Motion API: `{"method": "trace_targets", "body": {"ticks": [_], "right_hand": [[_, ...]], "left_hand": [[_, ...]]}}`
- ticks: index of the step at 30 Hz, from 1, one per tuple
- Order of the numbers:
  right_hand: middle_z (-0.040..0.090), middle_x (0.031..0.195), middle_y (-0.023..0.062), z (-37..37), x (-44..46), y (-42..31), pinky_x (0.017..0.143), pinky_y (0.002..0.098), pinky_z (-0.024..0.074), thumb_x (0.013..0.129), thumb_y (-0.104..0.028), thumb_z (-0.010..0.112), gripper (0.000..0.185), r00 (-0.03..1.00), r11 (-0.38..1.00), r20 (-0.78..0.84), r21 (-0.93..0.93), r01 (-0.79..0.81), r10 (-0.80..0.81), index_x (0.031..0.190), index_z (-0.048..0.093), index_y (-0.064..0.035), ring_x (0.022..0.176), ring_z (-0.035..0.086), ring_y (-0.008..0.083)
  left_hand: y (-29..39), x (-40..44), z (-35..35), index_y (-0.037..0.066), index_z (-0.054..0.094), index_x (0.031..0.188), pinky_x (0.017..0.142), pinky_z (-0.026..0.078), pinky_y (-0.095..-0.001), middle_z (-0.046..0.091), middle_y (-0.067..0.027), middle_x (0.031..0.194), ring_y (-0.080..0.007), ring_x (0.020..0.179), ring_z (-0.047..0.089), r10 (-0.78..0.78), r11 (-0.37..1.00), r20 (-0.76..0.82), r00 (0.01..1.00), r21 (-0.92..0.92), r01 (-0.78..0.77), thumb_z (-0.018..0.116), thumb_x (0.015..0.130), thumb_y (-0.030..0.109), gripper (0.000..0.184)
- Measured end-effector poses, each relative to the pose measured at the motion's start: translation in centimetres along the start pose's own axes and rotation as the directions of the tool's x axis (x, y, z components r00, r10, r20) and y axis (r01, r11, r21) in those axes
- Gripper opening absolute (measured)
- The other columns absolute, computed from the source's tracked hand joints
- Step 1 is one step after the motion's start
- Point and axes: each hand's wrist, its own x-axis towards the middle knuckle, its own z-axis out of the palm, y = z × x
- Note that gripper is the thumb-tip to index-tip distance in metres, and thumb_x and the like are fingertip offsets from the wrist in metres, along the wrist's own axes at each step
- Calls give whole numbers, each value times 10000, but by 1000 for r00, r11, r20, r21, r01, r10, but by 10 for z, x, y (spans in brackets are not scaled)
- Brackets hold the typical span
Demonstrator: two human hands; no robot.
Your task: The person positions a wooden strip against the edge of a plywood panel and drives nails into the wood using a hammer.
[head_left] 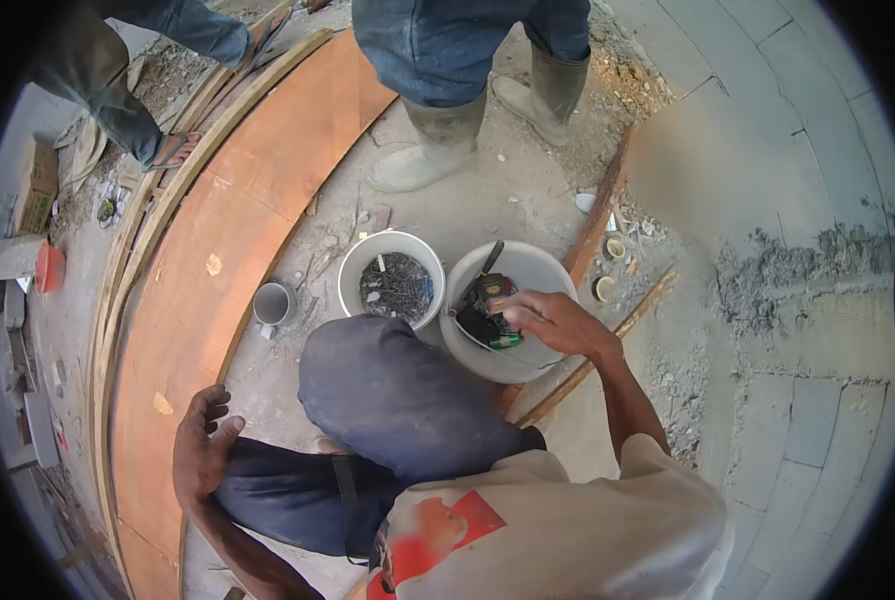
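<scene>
My right hand [546, 318] is over the grey bucket [543, 262], its fingers closed together. What they hold, if anything, I cannot make out. Inside this bucket, close to the fingertips, are a black tape measure [495, 286], a tool with a black handle [492, 257] and a small green item [506, 341]. Touching it on the left is a white bucket [349, 280] with many nails [398, 287] in it. My left hand [202, 442] holds nothing; its fingers are apart and slightly curled, beside my knee and above the plywood sheet's edge.
A long orange-brown plywood sheet [218, 215] lies on the left, with timber strips [158, 230] along it. A grey mug [272, 304] stands near the buckets. Ahead, a person in rubber boots [423, 150] stands; another person's sandaled foot [173, 150] is farther left. A block wall [818, 420] rises right.
</scene>
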Motion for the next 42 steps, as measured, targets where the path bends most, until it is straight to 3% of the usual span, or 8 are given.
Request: {"method": "trace_targets", "body": {"ticks": [4, 8, 14, 18, 26, 34, 38, 42], "right_hand": [[751, 961, 211, 1, -49, -25, 878, 494, 537, 1081, -636, 489, 640, 944, 984, 297, -148, -104, 145, 1169, 711, -43, 934, 731, 387], [745, 892, 219, 7, -46, 3, 791, 512, 532, 1034, -383, 669, 354, 972, 960, -148, -240, 141, -180, 1101, 739, -43, 869, 717, 416], [759, 848, 184, -37, -63, -44, 719, 443, 552, 978, -223, 749, 202, 897, 964, -367, -190, 187, -246, 1065, 816, -54, 733, 724, 357], [788, 870, 68, -95, -82, -49, 731, 329, 553, 934, -125, 824, 139, 838, 997, -541, -63, 44, -71, 1027, 813, -22, 803, 695, 104], [751, 780, 35, -211, -94, 8, 658, 305, 510, 942, -140, 790, 156, 541, 963, -837, -202, -179, -75, 943, 799, 16, 708, 619, 81], [749, 793, 132, -264, -82, 109, 731, 338, 546, 938, -176, 741, 199, 511, 864, -842, -379, -332, -173, 992, 769, 13, 759, 700, 136], [765, 891, 234, -261, -63, 198, 810, 456, 590, 934, -186, 756, 204, 619, 800, -777, -439, -409, -110, 1041, 789, -16, 866, 767, 383], [691, 1284, 235, -195, -42, 190, 1023, 532, 525, 891, -166, 784, 480, 627, 695, -777, -482, -534, -57, 1333, 662, -26, 1192, 653, 441]], "left_hand": [[-8, 9, -1, -55, 542, 1473, 1045, 536, -433, 667, -237, 1360, -326, 1224, 656, 4, 1000, 84, 996, -9, -3, 748, 941, 250, 646], [-5, 17, -1, -59, 530, 1480, 1026, 544, -442, 654, -244, 1373, -345, 1211, 661, 3, 1000, 145, 989, 28, -7, 744, 947, 273, 663], [-9, 24, 4, -56, 535, 1477, 1011, 551, -434, 670, -237, 1349, -343, 1187, 677, 12, 997, 178, 984, 75, -26, 761, 937, 245, 658], [-6, 24, 0, -54, 549, 1461, 1005, 553, -438, 682, -235, 1333, -340, 1179, 685, -16, 996, 167, 986, 87, 1, 786, 930, 256, 659], [19, 18, 0, -35, 592, 1420, 995, 561, -442, 716, -231, 1290, -353, 1156, 715, -43, 985, 79, 996, 170, 29, 794, 940, 296, 617], [12, 22, -4, -38, 612, 1408, 995, 567, -466, 722, -244, 1286, -368, 1140, 737, -59, 958, 78, 995, 286, 34, 820, 921, 436, 711], [11, 24, -4, -36, 613, 1410, 1028, 552, -460, 720, -244, 1296, -369, 1178, 722, -80, 941, 86, 993, 334, 47, 822, 913, 452, 728], [27, 29, -8, -22, 608, 1426, 1101, 506, -446, 710, -216, 1337, -358, 1294, 661, -133, 889, 141, 981, 455, 55, 802, 924, 466, 727]]}}
